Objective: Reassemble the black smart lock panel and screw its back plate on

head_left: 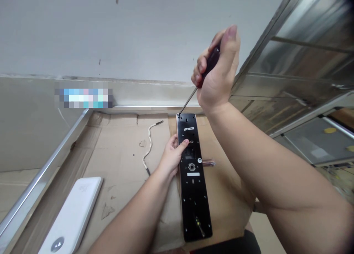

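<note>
A long black panel (193,187) with small screws, labels and a round fitting lies on the cardboard-covered table (124,154). My left hand (175,154) grips its left edge, the thumb resting on the upper face. My right hand (217,67) is wrapped round the dark handle of a screwdriver (189,100), above and to the right of the panel. The slanting shaft reaches down to the panel's top left corner, where its tip meets a small hole or screw. A bundle of thin wires (209,163) sticks out on the panel's right side.
A white sleeved cable (149,139) lies left of the panel. Nearer the front left is a white flat box-like device (74,209). A metal rail (47,165) edges the table's left side. Metal cabinets (298,62) and a grey surface (312,139) stand at the right.
</note>
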A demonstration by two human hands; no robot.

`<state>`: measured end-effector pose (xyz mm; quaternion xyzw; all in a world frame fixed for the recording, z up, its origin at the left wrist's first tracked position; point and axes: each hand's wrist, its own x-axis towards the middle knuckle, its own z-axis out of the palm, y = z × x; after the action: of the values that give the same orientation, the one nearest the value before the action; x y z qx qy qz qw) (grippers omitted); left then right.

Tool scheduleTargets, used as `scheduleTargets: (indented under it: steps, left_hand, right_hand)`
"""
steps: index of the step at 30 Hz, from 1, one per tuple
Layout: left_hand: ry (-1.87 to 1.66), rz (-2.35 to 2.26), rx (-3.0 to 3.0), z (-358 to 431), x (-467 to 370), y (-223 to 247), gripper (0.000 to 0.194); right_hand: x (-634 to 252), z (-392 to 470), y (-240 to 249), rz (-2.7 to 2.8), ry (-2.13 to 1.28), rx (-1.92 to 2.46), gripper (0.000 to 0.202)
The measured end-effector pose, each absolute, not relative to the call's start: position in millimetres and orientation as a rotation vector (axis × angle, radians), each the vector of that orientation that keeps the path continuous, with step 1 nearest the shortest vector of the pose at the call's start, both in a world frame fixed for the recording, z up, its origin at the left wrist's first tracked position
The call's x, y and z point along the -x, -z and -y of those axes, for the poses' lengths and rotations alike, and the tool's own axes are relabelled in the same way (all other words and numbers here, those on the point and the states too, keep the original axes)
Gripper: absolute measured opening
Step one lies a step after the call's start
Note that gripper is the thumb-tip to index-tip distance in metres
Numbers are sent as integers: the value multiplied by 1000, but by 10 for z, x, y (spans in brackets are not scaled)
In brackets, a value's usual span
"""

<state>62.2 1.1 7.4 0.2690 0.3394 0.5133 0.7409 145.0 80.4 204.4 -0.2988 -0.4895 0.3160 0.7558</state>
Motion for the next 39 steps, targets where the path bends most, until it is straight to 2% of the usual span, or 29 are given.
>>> scheduleTargets:
  steps: [12, 26, 35, 39]
  left_hand:
    - [-1115, -744, -601, -7, -611, -98, 50]
    - [-1116, -735, -615, -16, -619, -87, 49]
    - [-1146, -745, -646, 11, -619, -105, 44]
    - [-1158, -752, -670, 3, -616, -77, 45]
  right_hand:
    - [-1469, -847, -2022, 1140, -738, 558, 57]
    - [-1335, -912, -1986, 1079, -604, 609, 65]
    - [-1342, -912, -2050, 1232, -617, 613, 53]
    - [-1425, -956, -2064, 1222, -655, 631, 54]
